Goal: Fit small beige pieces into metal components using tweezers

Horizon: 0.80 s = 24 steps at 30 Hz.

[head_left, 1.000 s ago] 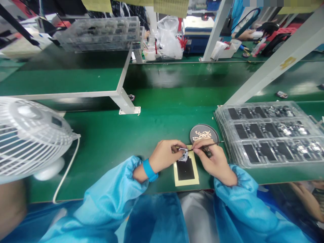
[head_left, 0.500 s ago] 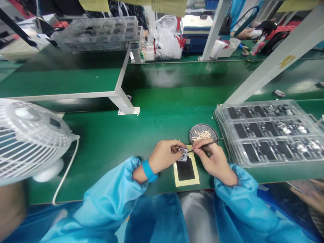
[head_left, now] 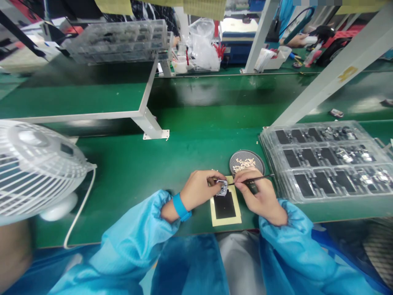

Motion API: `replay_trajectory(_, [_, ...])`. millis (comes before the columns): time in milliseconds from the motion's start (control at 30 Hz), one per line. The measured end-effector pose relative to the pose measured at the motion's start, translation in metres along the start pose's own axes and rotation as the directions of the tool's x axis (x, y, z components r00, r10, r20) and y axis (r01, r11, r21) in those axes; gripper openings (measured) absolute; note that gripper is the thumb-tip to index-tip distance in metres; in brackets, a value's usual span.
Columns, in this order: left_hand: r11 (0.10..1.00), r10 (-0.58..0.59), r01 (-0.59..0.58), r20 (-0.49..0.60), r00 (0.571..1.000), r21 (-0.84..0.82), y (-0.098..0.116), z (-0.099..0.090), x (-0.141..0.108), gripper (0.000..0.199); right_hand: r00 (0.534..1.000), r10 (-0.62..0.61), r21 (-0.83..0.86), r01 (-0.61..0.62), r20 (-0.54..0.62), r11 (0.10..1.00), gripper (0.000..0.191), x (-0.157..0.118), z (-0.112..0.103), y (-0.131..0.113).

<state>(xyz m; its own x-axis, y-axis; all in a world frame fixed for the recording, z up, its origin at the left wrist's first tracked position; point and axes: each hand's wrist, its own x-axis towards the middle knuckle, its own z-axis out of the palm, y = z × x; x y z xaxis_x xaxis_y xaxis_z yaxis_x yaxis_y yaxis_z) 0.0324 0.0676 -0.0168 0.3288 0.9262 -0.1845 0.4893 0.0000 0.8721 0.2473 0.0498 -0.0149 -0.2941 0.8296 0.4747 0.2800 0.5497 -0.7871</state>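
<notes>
My left hand (head_left: 199, 187) pinches a small grey square casing (head_left: 222, 188), like a watch housing, between thumb and fingers, above a yellow-bordered sheet with a black centre (head_left: 226, 207). In my right hand (head_left: 259, 196) is a pair of thin dark tweezers (head_left: 257, 179), closed in by thumb and fingers. Their tip points left and reaches the right edge of the casing; whether it grips a part is too small to tell. Just behind that hand stands a round dark dish (head_left: 232, 160) with many small pale pieces (head_left: 245, 164). A dark object shows partly under my right palm.
Stacked clear trays (head_left: 296, 198) with black screens and metal parts stand to the right, beside a white slanted post (head_left: 322, 78). At left are a white fan (head_left: 37, 172) and a raised shelf (head_left: 76, 98) with a metal leg (head_left: 152, 129). Plastic boxes (head_left: 119, 41) lie on it.
The back end of the tweezers has shifted slightly right and down. My left hand and the casing stay in place. Another person's hand at the lower right is no longer visible.
</notes>
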Motion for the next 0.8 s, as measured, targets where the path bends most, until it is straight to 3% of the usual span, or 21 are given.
replay_trajectory(800, [1.0,-0.004,0.004,0.002,1.0,-0.02,-0.0025,0.0002,0.0009,0.022,0.995,-0.077,-0.065,0.081,0.059,0.995,0.02,0.0035,0.0005,0.0026])
